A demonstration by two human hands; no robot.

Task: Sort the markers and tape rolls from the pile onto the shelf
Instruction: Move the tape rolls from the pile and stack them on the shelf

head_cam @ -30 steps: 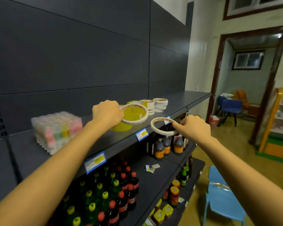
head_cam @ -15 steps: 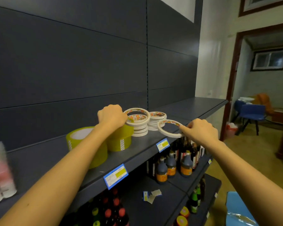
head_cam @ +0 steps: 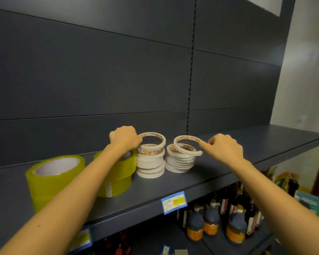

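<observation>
While both arms reach in from the bottom corners of the frame, the hands meet the tape near the middle of the picture, over the dark grey shelf [head_cam: 247, 142]. The left hand [head_cam: 124, 138] is clenched on the left edge of a thin white tape roll [head_cam: 152, 134]. It holds the roll roughly level just above the left stack [head_cam: 150, 164] of like rolls, and the stack's printed top roll shows through the ring. The right hand [head_cam: 226, 147], just right of centre, pinches the right edge of a second thin roll [head_cam: 189, 138], its other fingers curled in. This roll is tilted over the right stack [head_cam: 179, 165]; whether it touches the top of that stack I cannot tell. The two stacks stand side by side, near each other but apart, towards the back of the shelf.

At the lower left of the frame a wide yellow-green tape roll [head_cam: 52, 179] sits on its flat side, its white core facing up. Another yellow-green roll [head_cam: 121, 173] stands partly hidden behind the left forearm, just beside the left stack. On the shelf's front lip, below centre, is a blue price label [head_cam: 174, 201]. Under the shelf, at the lower right, dark bottles [head_cam: 235, 229] with orange labels stand in a row. Dark back panels fill the upper part of the picture.
</observation>
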